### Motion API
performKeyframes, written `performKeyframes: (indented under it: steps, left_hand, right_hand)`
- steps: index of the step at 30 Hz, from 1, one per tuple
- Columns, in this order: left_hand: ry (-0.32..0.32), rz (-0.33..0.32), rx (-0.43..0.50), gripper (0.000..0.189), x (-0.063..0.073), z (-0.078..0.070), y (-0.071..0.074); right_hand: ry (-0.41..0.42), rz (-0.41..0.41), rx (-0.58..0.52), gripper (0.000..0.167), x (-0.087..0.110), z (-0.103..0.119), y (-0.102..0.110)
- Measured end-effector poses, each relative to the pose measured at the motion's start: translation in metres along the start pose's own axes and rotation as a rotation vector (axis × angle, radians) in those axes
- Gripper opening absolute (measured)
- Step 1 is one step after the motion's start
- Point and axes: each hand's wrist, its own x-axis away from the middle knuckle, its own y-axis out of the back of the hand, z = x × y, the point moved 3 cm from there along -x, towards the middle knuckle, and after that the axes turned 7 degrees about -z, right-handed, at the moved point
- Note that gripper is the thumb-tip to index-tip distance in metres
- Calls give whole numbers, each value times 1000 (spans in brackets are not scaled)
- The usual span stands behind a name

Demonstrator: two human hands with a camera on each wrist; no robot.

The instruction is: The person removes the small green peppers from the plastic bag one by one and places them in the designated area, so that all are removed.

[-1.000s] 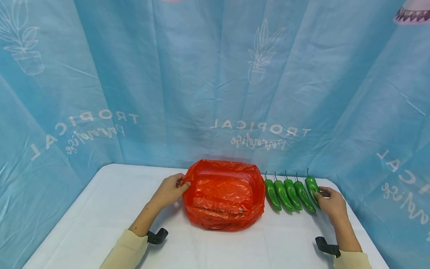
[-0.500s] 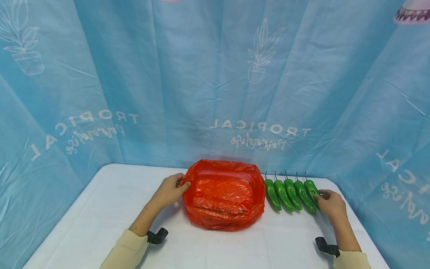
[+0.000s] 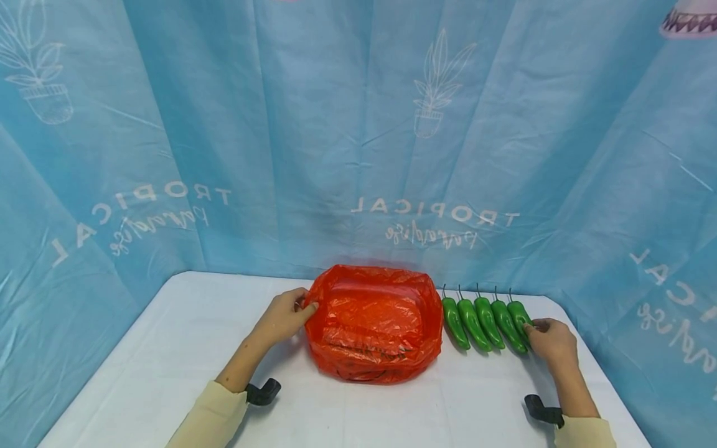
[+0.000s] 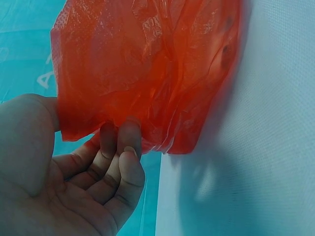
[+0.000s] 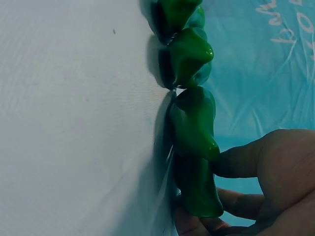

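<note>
Slightly right of the table's middle, a thin red plastic bag (image 3: 372, 367) stands with its mouth spread wide, dark print on its front. My left hand (image 3: 280, 320) pinches the bag's left rim; in the left wrist view the thumb goes behind the red film (image 4: 147, 73) and curled fingers lie in front. To the right of the bag, several glossy green chili peppers (image 3: 472, 325) lie side by side, stems pointing away. The rightmost chili pepper (image 3: 518, 313) is held between the thumb and fingers of my right hand (image 3: 553, 341), close against its neighbour.
A white-covered table (image 3: 358, 417) carries everything. Blue printed curtain (image 3: 313, 155) hangs behind it and along both sides. Black straps with camera mounts (image 3: 263, 393) sit on both wrists. The peppers lie near the table's back right corner.
The rightmost chili pepper has shifted slightly left and toward me, its stem now level with the others. My right hand moved a little with it. The left hand and the bag stay put.
</note>
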Motion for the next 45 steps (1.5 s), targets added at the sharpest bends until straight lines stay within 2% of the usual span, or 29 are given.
performKeyframes:
  steps: [6, 21, 35, 45]
  left_hand:
    - [-4, -3, 10, 15, 4, -1, 1]
    - [21, -1, 10, 16, 2, -1, 1]
    - [26, 4, 16, 17, 3, -3, 5]
    - [19, -10, 6, 31, 2, -4, 4]
  right_hand:
    - [23, 11, 2, 48, 2, -1, -1]
    - [49, -26, 16, 53, 0, -3, -4]
    - [80, -15, 22, 56, 0, -4, -4]
    - [76, -3, 24, 62, 0, -10, 1]
